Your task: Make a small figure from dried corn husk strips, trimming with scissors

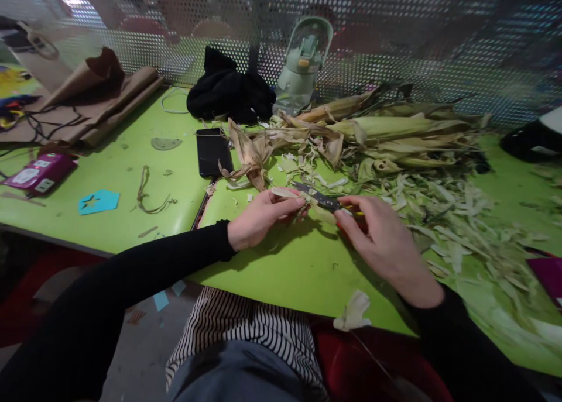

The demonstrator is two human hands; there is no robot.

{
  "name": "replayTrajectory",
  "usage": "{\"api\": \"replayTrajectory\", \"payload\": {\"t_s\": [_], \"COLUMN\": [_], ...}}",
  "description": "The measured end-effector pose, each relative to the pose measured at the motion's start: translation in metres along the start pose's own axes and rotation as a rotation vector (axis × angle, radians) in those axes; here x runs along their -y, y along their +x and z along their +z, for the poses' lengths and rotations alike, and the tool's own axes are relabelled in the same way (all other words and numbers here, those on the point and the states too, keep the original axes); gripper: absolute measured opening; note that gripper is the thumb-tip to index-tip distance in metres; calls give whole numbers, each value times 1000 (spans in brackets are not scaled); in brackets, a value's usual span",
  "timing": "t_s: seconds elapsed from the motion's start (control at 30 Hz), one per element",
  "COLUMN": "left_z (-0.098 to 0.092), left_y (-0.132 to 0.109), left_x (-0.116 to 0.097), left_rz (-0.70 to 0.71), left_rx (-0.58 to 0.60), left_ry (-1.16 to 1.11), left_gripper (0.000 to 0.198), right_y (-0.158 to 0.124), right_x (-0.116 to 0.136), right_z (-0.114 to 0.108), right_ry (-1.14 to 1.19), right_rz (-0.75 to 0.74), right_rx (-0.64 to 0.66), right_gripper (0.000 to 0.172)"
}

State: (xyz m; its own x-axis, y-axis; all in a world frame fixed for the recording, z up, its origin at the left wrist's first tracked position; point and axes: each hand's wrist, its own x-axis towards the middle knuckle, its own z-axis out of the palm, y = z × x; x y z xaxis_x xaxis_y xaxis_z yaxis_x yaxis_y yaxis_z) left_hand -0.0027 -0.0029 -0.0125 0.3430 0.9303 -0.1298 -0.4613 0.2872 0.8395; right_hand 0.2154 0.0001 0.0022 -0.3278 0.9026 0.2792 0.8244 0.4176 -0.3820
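Observation:
My left hand [267, 217] pinches a pale strip of corn husk [322, 214] between thumb and fingers. In my right hand [384, 238] is a pair of pliers [327, 200] with flat dark jaws and a bit of yellow handle. The jaws point left and lie at the husk beside my left fingertips; whether they grip it I cannot make out. Both hands are just above the green table [281, 273]. Behind them rests a heap of dried corn husks [390, 127], and cut husk scraps [456, 220] spread to the right.
A black phone [213, 151] lies beyond my left hand. Behind stand a black cloth bundle [230, 92] and a green water bottle [301, 68] against a perforated metal screen [175, 27]. Brown paper [118, 103], a purple box [41, 174] and a blue paper piece [99, 202] are leftward.

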Motion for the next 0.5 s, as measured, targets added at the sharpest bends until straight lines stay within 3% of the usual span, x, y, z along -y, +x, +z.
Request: {"api": "replayTrajectory", "payload": {"t_s": [0.17, 0.27, 0.4, 0.5], "left_z": [-7, -8, -7, -5], "left_y": [-1, -1, -2, -4], "left_x": [-11, -14, -18, -20], "left_rz": [13, -10, -41, -35], "left_rx": [-9, -40, -79, -52], "left_ry": [-87, -135, -174, -104], "left_gripper": [15, 12, 7, 7], "right_y": [-7, -9, 0, 8], "right_x": [-40, -41, -39, -44], "right_z": [-13, -14, -17, -19], "right_ry": [-250, -306, -364, -270], "right_rz": [-102, -84, -39, 49], "right_rx": [130, 183, 143, 256], "right_gripper": [34, 40, 50, 42]}}
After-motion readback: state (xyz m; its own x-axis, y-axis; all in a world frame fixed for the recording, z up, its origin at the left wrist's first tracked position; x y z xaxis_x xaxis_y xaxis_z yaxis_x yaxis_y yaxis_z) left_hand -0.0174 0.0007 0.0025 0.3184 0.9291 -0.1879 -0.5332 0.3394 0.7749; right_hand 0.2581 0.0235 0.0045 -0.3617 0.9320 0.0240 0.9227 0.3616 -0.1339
